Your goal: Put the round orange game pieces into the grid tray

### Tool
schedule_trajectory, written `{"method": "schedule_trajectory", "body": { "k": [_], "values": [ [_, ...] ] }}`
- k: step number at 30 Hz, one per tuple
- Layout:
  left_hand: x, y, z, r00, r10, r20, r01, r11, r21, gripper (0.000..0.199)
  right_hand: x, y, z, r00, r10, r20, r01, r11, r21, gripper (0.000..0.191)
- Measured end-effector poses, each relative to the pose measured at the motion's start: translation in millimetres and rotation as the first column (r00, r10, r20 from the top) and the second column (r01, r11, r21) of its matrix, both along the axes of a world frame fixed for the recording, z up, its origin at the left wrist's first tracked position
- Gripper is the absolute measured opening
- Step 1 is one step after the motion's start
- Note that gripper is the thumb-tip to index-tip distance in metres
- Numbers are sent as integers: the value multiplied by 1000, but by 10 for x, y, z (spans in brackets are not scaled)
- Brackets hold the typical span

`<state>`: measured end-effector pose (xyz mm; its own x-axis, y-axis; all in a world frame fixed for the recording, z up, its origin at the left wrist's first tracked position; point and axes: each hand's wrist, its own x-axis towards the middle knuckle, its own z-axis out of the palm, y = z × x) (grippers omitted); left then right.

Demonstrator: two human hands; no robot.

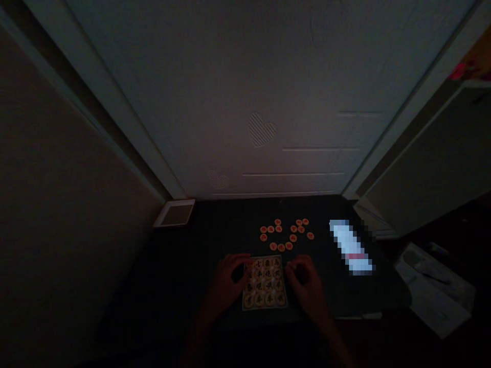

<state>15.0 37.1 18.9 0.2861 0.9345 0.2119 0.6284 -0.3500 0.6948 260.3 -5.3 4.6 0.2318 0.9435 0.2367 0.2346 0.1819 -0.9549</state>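
A square tray (265, 308) packed with rows of round pieces bearing dark characters lies near the front edge of a dark table. My left hand (232, 278) is at the tray's upper left, its fingers curled against the corner and a piece there. Just off the tray's right side is my right hand (305, 278), thumb and forefinger pinched together; what is between them is too small and dark to name. Beyond the tray, several round pieces with red characters (281, 247) lie loosely spread.
A lit, pixelated screen (351, 247) lies to the right on the table (184, 266). A pale framed object (175, 213) sits at the back left. Behind stands a white panel with heart patterns. A white box (435, 289) is at the lower right.
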Motion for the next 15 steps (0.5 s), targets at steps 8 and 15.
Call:
{"method": "schedule_trajectory", "body": {
  "k": [8,15],
  "values": [
    [-65,-20,-36,998,-7,55,8,1000,-16,27,5,0,-22,999,-40,-34,38,998,-45,24],
    [-160,-153,-42,998,-45,34,47,998,-47,36,0,-9,6,989,-60,-135,43,991,-126,33]
  ]
}}
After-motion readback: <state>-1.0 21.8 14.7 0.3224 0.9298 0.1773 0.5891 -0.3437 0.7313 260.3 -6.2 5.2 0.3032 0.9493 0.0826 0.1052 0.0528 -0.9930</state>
